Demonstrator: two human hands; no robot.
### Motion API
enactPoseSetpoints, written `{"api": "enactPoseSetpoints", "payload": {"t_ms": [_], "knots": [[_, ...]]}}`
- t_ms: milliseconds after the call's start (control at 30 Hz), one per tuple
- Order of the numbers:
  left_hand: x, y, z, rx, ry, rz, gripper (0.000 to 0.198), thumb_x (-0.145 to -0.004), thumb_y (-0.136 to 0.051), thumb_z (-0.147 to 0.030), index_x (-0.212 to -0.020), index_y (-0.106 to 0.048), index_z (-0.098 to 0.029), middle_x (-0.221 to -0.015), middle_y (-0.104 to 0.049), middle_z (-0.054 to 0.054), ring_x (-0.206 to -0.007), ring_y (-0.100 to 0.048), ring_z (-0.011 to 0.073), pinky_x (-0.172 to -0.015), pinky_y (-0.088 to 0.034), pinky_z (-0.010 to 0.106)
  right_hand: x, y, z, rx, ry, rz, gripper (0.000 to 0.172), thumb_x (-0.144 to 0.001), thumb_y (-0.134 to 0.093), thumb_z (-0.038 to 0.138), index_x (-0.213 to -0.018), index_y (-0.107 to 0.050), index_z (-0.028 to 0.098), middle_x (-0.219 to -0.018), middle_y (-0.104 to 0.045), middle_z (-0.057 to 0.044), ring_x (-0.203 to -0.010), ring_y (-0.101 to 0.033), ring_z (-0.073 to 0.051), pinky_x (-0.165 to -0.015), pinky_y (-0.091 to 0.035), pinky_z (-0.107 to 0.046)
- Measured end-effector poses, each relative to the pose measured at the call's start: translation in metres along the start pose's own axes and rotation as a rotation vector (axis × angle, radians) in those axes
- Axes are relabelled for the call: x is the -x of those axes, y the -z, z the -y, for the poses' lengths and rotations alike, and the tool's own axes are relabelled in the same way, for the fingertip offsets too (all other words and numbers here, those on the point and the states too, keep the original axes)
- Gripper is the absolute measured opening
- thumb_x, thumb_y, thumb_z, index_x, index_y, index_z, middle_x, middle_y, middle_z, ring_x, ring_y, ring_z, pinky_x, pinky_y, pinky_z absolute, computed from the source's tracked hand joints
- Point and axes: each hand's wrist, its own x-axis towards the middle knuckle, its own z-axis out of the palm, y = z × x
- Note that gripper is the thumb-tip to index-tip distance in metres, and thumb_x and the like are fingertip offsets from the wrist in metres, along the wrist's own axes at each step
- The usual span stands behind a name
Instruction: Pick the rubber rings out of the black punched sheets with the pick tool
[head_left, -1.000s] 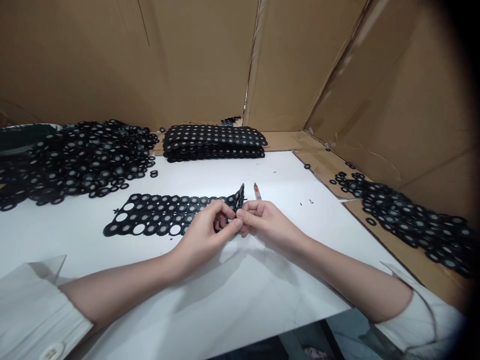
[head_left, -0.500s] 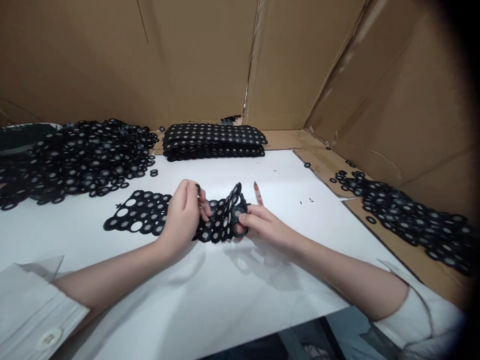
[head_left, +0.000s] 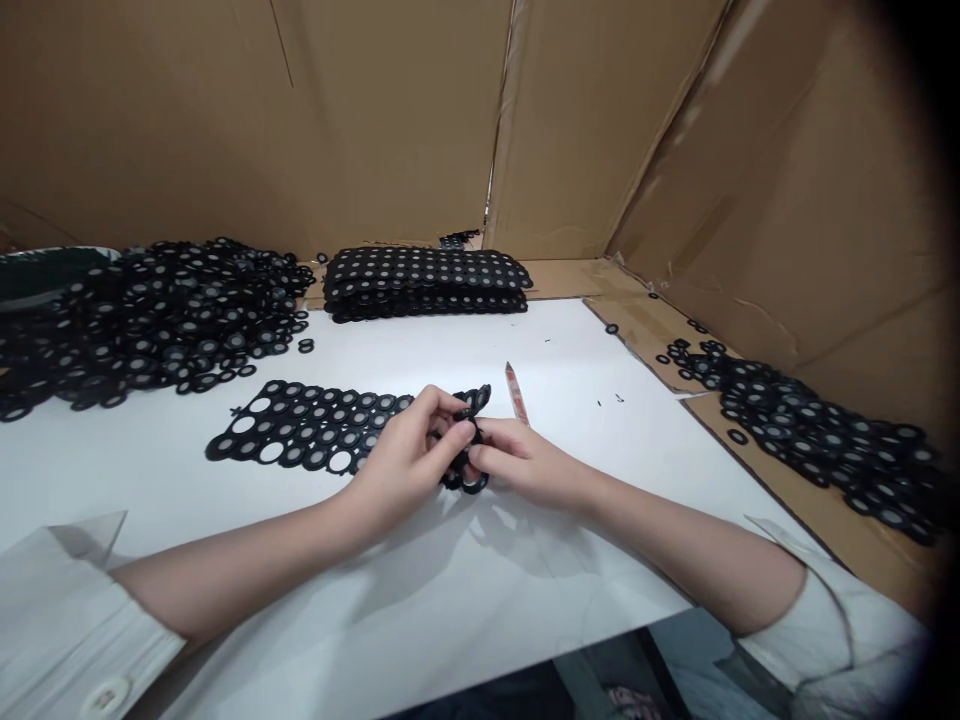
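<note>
A black sheet of joined rings (head_left: 307, 425) lies across the white table in front of me. Grey discs fill most of its rings, while a few show white. My right hand (head_left: 536, 465) pinches the sheet's right end, which is bent up off the table. At that same end my left hand (head_left: 409, 450) is closed, thumb and fingertips pressed round a small black ring (head_left: 466, 412). The fingers partly hide where the ring meets the sheet.
Loose black rings form a big pile (head_left: 172, 320) at the left. Folded ring sheets (head_left: 427, 280) are stacked at the back. A pointed pen-like tool (head_left: 516, 392) lies beyond my right hand. More black ring pieces (head_left: 817, 430) lie on cardboard at the right, below cardboard walls (head_left: 390, 120).
My left hand has moved right, from above the sheet's middle to its right end beside my right hand, uncovering the middle. The raised end now sits lower, mostly behind the fingers.
</note>
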Motion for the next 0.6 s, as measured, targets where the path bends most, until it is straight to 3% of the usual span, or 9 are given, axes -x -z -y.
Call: {"api": "enactPoseSetpoints", "payload": {"t_ms": [67, 133, 333, 433, 500, 567, 600], "knots": [[-0.003, 0.002, 0.000, 0.200, 0.108, 0.039, 0.013, -0.082, -0.044, -0.033, -0.081, -0.043, -0.020, -0.057, -0.051, -0.004, -0.047, -0.049, 0.0101, -0.045, -0.039, 0.023, 0.000, 0.001, 0.000, -0.046, 0.001, 0.039, 0.020, -0.075, -0.036, 0.010, -0.074, -0.055, 0.016, -0.073, -0.055, -0.001, -0.067, -0.049, -0.010, -0.063, -0.039, -0.024], [-0.005, 0.002, 0.000, 0.323, 0.162, 0.003, 0.016, -0.082, -0.042, -0.033, -0.074, -0.042, -0.019, -0.054, -0.047, -0.004, -0.043, -0.046, 0.0088, -0.043, -0.038, 0.022, -0.002, 0.002, -0.001, -0.073, 0.005, 0.048, 0.023, -0.074, -0.035, 0.010, -0.079, -0.057, 0.017, -0.074, -0.055, 0.000, -0.065, -0.049, -0.010, -0.064, -0.039, -0.024], [-0.016, 0.005, 0.000, 0.536, 0.165, -0.247, 0.014, -0.077, -0.046, -0.026, -0.066, -0.042, -0.018, -0.055, -0.041, -0.005, -0.045, -0.045, 0.0081, -0.040, -0.036, 0.020, -0.011, 0.004, -0.007, 0.108, 0.004, -0.125, 0.019, -0.074, -0.035, 0.017, -0.068, -0.052, 0.015, -0.060, -0.051, 0.003, -0.062, -0.049, -0.009, -0.081, -0.034, -0.032], [-0.028, 0.023, -0.003, 0.591, 0.279, -0.462, 0.016, -0.075, -0.034, -0.017, -0.060, -0.036, -0.017, -0.052, -0.036, -0.005, -0.038, -0.037, 0.0067, -0.033, -0.026, 0.018, -0.011, 0.000, -0.008, 0.308, 0.065, -0.144, 0.017, -0.072, -0.037, 0.019, -0.059, -0.046, 0.015, -0.060, -0.051, 0.002, -0.062, -0.049, -0.010, -0.079, -0.035, -0.031], [-0.037, 0.041, -0.009, 0.556, 0.265, -0.603, 0.016, -0.072, -0.032, -0.012, -0.057, -0.033, -0.018, -0.051, -0.033, -0.005, -0.037, -0.033, 0.0058, -0.034, -0.026, 0.018, -0.011, -0.001, -0.008, 0.490, 0.110, -0.206, 0.017, -0.070, -0.041, 0.021, -0.053, -0.040, 0.016, -0.059, -0.049, 0.002, -0.062, -0.047, -0.011, -0.076, -0.037, -0.030], [-0.046, 0.055, -0.020, 0.473, 0.263, -0.514, 0.012, -0.068, -0.042, -0.012, -0.058, -0.038, -0.017, -0.053, -0.039, -0.004, -0.042, -0.039, 0.0071, -0.036, -0.031, 0.018, -0.012, -0.001, -0.006, 0.649, 0.120, -0.314, 0.021, -0.071, -0.043, 0.025, -0.052, -0.037, 0.016, -0.058, -0.048, 0.002, -0.067, -0.048, -0.013, -0.080, -0.036, -0.034], [-0.051, 0.058, -0.028, 0.328, 0.298, -0.421, 0.010, -0.067, -0.048, -0.015, -0.059, -0.042, -0.017, -0.056, -0.044, -0.002, -0.047, -0.044, 0.0091, -0.038, -0.035, 0.019, -0.013, 0.001, -0.006, 0.704, 0.125, -0.347, 0.023, -0.072, -0.043, 0.027, -0.053, -0.038, 0.016, -0.058, -0.048, 0.002, -0.070, -0.049, -0.014, -0.084, -0.034, -0.038]]}}
